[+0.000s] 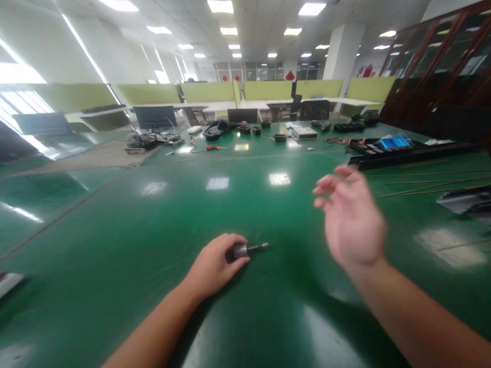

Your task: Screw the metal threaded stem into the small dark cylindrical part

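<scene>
My right forearm (418, 314), nearest the camera, carries an empty right hand (355, 220), fingers loosely curled, at 2 o'clock from the grey cylinder (241, 250). My left hand (213, 266) pinches that cylinder at the green table (126, 266), shaft (257, 247) toward 3 o'clock. For steadiness, oppose thumb and fingers, clear of the shaft. Screwdriver (212, 147): 11 o'clock, well beyond.

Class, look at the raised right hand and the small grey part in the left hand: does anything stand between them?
Nothing visible does. The right hand is raised over the green table, and the small grey part pokes out of the left hand on that side.
</scene>
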### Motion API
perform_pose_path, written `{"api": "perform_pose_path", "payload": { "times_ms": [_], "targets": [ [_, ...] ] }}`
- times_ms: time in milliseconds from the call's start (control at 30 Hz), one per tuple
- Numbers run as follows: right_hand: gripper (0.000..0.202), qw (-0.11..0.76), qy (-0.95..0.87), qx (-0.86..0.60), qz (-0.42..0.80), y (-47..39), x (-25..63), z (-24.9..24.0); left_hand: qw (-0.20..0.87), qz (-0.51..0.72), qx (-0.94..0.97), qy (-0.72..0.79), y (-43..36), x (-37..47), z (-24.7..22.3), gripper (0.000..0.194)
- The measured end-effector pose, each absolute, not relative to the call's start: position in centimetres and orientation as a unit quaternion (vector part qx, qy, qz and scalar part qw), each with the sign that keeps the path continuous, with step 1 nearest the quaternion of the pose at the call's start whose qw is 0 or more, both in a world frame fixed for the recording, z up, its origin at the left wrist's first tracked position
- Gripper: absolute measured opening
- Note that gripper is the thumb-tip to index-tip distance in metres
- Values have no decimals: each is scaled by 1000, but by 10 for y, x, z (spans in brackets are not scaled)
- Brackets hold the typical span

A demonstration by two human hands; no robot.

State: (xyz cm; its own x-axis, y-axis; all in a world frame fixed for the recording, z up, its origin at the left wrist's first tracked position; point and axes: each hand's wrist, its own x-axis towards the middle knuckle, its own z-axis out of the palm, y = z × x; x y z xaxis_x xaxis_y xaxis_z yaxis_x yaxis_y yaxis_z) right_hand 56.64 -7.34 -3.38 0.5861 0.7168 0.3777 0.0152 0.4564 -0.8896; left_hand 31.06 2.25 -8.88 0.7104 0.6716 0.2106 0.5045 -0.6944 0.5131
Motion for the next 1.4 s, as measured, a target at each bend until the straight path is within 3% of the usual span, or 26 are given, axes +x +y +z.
{"api": "perform_pose_path", "payload": {
  "times_ms": [200, 300, 667, 967, 1167, 1400],
  "targets": [
    [63, 490, -603, -590, 218, -77, 523, -102, 236, 205, 895, 319, 25, 308, -92, 25],
    [66, 442, -639, -581, 240, -76, 523, -111, 255, 215, 886, 323, 24, 307, -93, 25],
    [53, 421, -645, -581, 263, -68, 526, -109, 281, 229, 883, 299, 23, 311, -91, 20],
    [26, 417, -661, -562, 271, -68, 524, -101, 266, 233, 898, 264, 15, 313, -91, 21],
    [30, 406, -666, -567, 267, -68, 523, -102, 256, 211, 913, 239, 13, 314, -90, 22],
    [18, 380, -678, -571, 264, -69, 523, -102, 255, 205, 917, 229, 12, 314, -89, 23]
  ]
}}
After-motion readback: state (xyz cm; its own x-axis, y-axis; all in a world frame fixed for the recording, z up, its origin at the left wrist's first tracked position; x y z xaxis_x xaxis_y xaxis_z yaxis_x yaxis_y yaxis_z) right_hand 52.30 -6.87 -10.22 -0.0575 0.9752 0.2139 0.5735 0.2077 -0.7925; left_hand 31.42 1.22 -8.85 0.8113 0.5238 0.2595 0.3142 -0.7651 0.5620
